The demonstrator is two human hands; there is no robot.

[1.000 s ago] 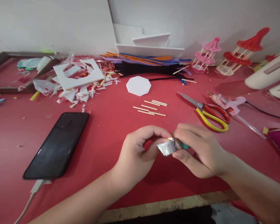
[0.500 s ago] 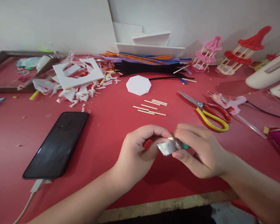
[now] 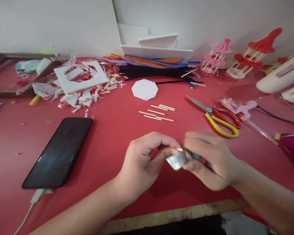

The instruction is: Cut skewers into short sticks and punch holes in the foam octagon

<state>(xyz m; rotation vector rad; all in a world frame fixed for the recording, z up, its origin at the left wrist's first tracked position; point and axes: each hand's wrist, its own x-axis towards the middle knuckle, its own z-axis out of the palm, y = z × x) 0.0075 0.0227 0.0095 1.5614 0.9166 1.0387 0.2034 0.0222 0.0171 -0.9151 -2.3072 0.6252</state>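
Note:
My left hand (image 3: 147, 160) is closed in a pinch on a short wooden stick (image 3: 179, 149), of which only a pale end shows. My right hand (image 3: 210, 160) grips a knife (image 3: 176, 160) with a wide, slanted silver blade; a bit of teal, likely its handle, peeks out between the fingers. The blade lies against the stick, close to my left fingertips. Beyond the hands, several cut wooden sticks (image 3: 156, 112) lie loosely on the red table. Behind them is a white octagonal foam board (image 3: 144, 89) with small holes near its edge.
Scissors (image 3: 212, 114) and a pink glue gun (image 3: 242, 109) lie to the right. A phone (image 3: 58, 151) on a cable is at left. White foam scraps (image 3: 82, 98) and pipe cleaners (image 3: 149, 62) line the back, near pink (image 3: 215, 57) and red (image 3: 256, 55) carousel-like models.
The knife blade and the stick end have shifted slightly down and to the right, and the blade has tilted a little. Both hands keep their grips.

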